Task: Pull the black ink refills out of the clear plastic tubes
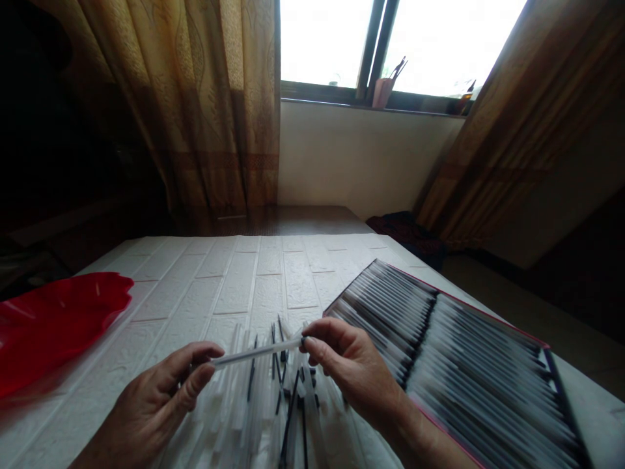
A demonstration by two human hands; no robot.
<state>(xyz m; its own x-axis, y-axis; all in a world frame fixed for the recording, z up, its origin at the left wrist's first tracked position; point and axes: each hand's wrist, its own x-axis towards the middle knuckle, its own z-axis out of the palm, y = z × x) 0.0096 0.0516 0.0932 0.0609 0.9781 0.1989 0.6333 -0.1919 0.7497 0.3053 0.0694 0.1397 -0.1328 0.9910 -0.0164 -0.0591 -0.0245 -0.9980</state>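
A slim translucent plastic tube (258, 352) spans the gap between my hands, tilted slightly up to the right. Its left end is pinched between thumb and fingers of my left hand (163, 397). My right hand (354, 365) grips the other end, where a small dark tip shows at the fingertips. Beneath the tube lies a loose pile of clear tubes (239, 417), mixed with thin black sticks (291, 417) and small black pieces. Motion blur hides finer detail of the pile.
At right, an open, dark-edged case (493, 371) holds two columns of packed tubes. A red scalloped tray (63, 319) sits at the left. White brick-patterned sheeting (268, 293) covers the table. Beyond are curtains and a windowsill with a pink cup (383, 93).
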